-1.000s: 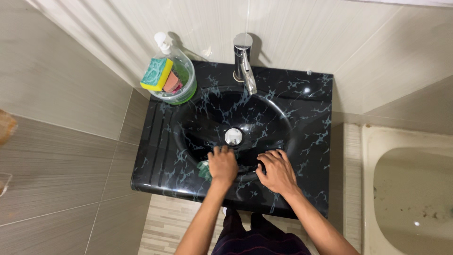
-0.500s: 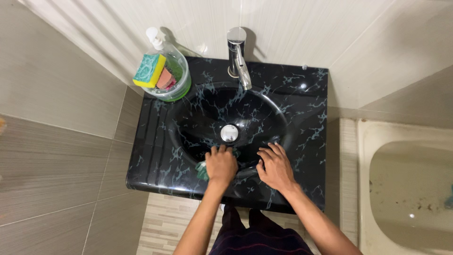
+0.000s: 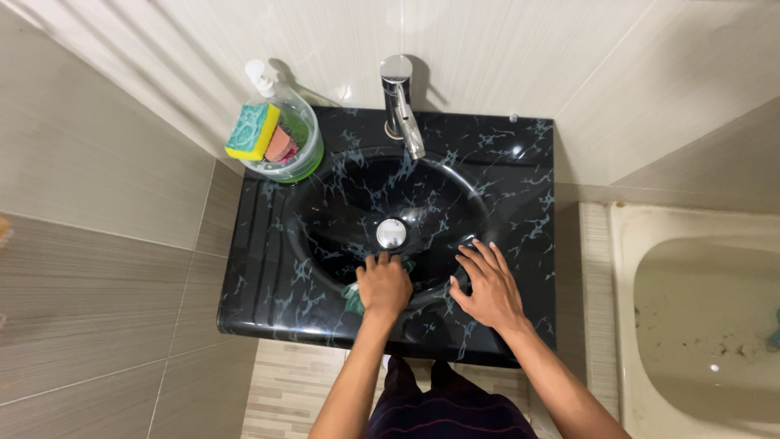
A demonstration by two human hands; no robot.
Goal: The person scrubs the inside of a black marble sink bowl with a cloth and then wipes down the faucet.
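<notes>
Left hand (image 3: 384, 286): lower centre, fingers curled, pressing small green cloth (image 3: 354, 299) on black marbled sink basin (image 3: 268, 244).
Right hand (image 3: 487, 284): beside it, flat, fingers spread, holding nothing.

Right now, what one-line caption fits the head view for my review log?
Left hand presses a green sponge inside the black marbled sink while the right hand rests flat on its front rim.

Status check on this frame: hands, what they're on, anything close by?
Left hand pressed on a green cloth inside the black sink. Right hand flat, fingers spread, on the basin edge. Drain plug just beyond the left fingers.
</notes>
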